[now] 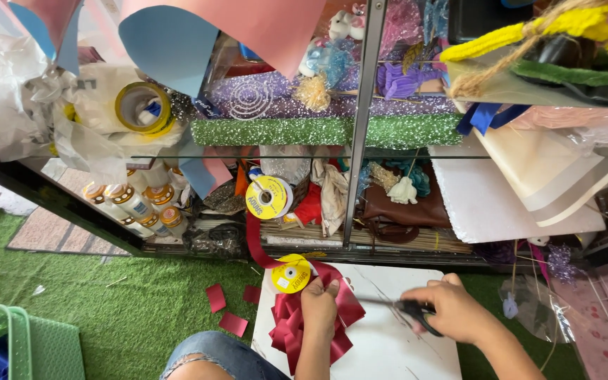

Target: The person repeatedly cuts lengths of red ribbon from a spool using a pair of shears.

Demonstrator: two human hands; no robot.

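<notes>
1. My left hand (318,304) presses down on the dark red ribbon bow (311,331), fingers curled and pinching its centre so the loops stay stacked on the small white table (388,345).
2. My right hand (452,309) grips black-handled scissors (406,307), fingers closed through the handles, blades pointing toward the bow's middle.
3. The ribbon spool with a yellow label (291,274) lies just beside the bow, its red tail running up toward the shelf.
4. Cut red ribbon scraps (228,309) lie on the green turf (121,309), dropped clear of the table.
</notes>
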